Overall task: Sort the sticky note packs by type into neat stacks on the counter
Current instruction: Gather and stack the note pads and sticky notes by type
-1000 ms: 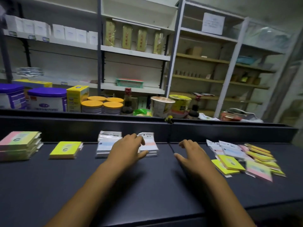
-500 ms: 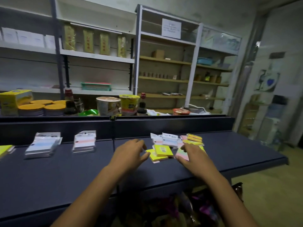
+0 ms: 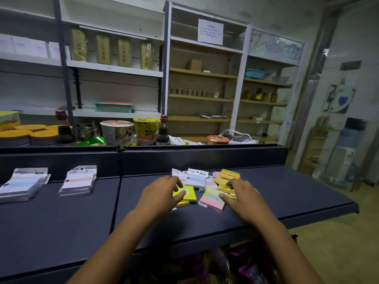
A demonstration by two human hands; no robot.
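Note:
A loose pile of sticky note packs lies on the dark counter (image 3: 287,193) in front of me. My left hand (image 3: 162,194) curls over a yellow pack (image 3: 189,194), thumb and fingertips closing on its left edge. My right hand (image 3: 243,196) rests on the pile, thumb on a pink-green pack (image 3: 211,199), fingers on yellow packs (image 3: 222,186). A clear-wrapped white-blue pack (image 3: 196,179) and a yellow-orange pack (image 3: 230,174) lie behind. Two stacks stand to the left: blue clear-wrapped packs (image 3: 24,186) and pink clear-wrapped packs (image 3: 79,181).
A raised dark ledge (image 3: 205,156) runs along the counter's back, with noodle cups (image 3: 118,132), sauce bottles (image 3: 163,134) and tins behind it. Shelving fills the far wall. The counter ends at the right, above open floor (image 3: 338,242).
My view has swung right, from the sorted stacks to the loose pile. Both hands moved from the bare counter onto the pile; the left now closes on a yellow pack.

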